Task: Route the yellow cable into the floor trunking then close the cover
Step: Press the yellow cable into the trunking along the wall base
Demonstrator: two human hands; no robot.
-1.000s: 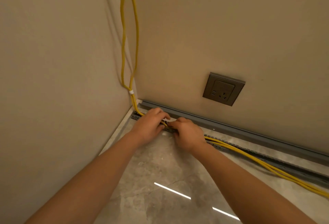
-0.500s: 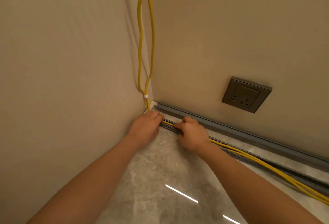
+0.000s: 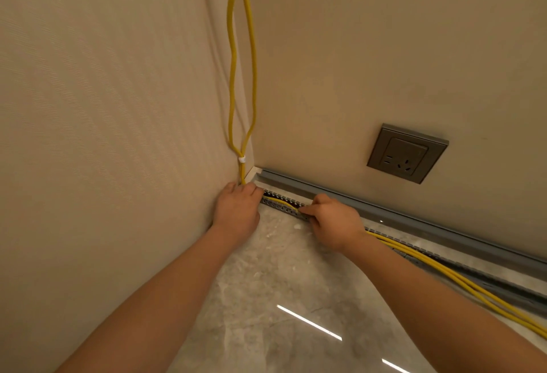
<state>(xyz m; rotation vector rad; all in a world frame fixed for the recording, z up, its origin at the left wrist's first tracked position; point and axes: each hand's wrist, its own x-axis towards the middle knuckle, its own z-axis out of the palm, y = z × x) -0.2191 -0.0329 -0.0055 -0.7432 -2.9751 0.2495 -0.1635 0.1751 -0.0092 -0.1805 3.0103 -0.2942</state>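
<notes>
Two strands of yellow cable [image 3: 251, 55] hang down the room corner, bound by a white tie [image 3: 242, 159], then run right along the floor. A grey slotted floor trunking [image 3: 278, 205] lies open at the foot of the back wall, with the cable lying inside it between my hands. My left hand [image 3: 238, 209] presses down at the corner where the cable meets the floor. My right hand [image 3: 331, 220] pinches the cable at the trunking's front edge. Further right the cable [image 3: 461, 281] lies partly out over the trunking. A long grey cover strip [image 3: 414, 224] leans along the wall base.
A dark grey wall socket [image 3: 407, 153] sits on the back wall above the trunking. The left wall [image 3: 103, 135] stands close beside my left arm. The floor is polished grey marble tile [image 3: 281, 298] with bright light reflections.
My hands have spread apart: the left went into the corner, the right slid right along the trunking. A stretch of cable now shows lying inside the trunking between them.
</notes>
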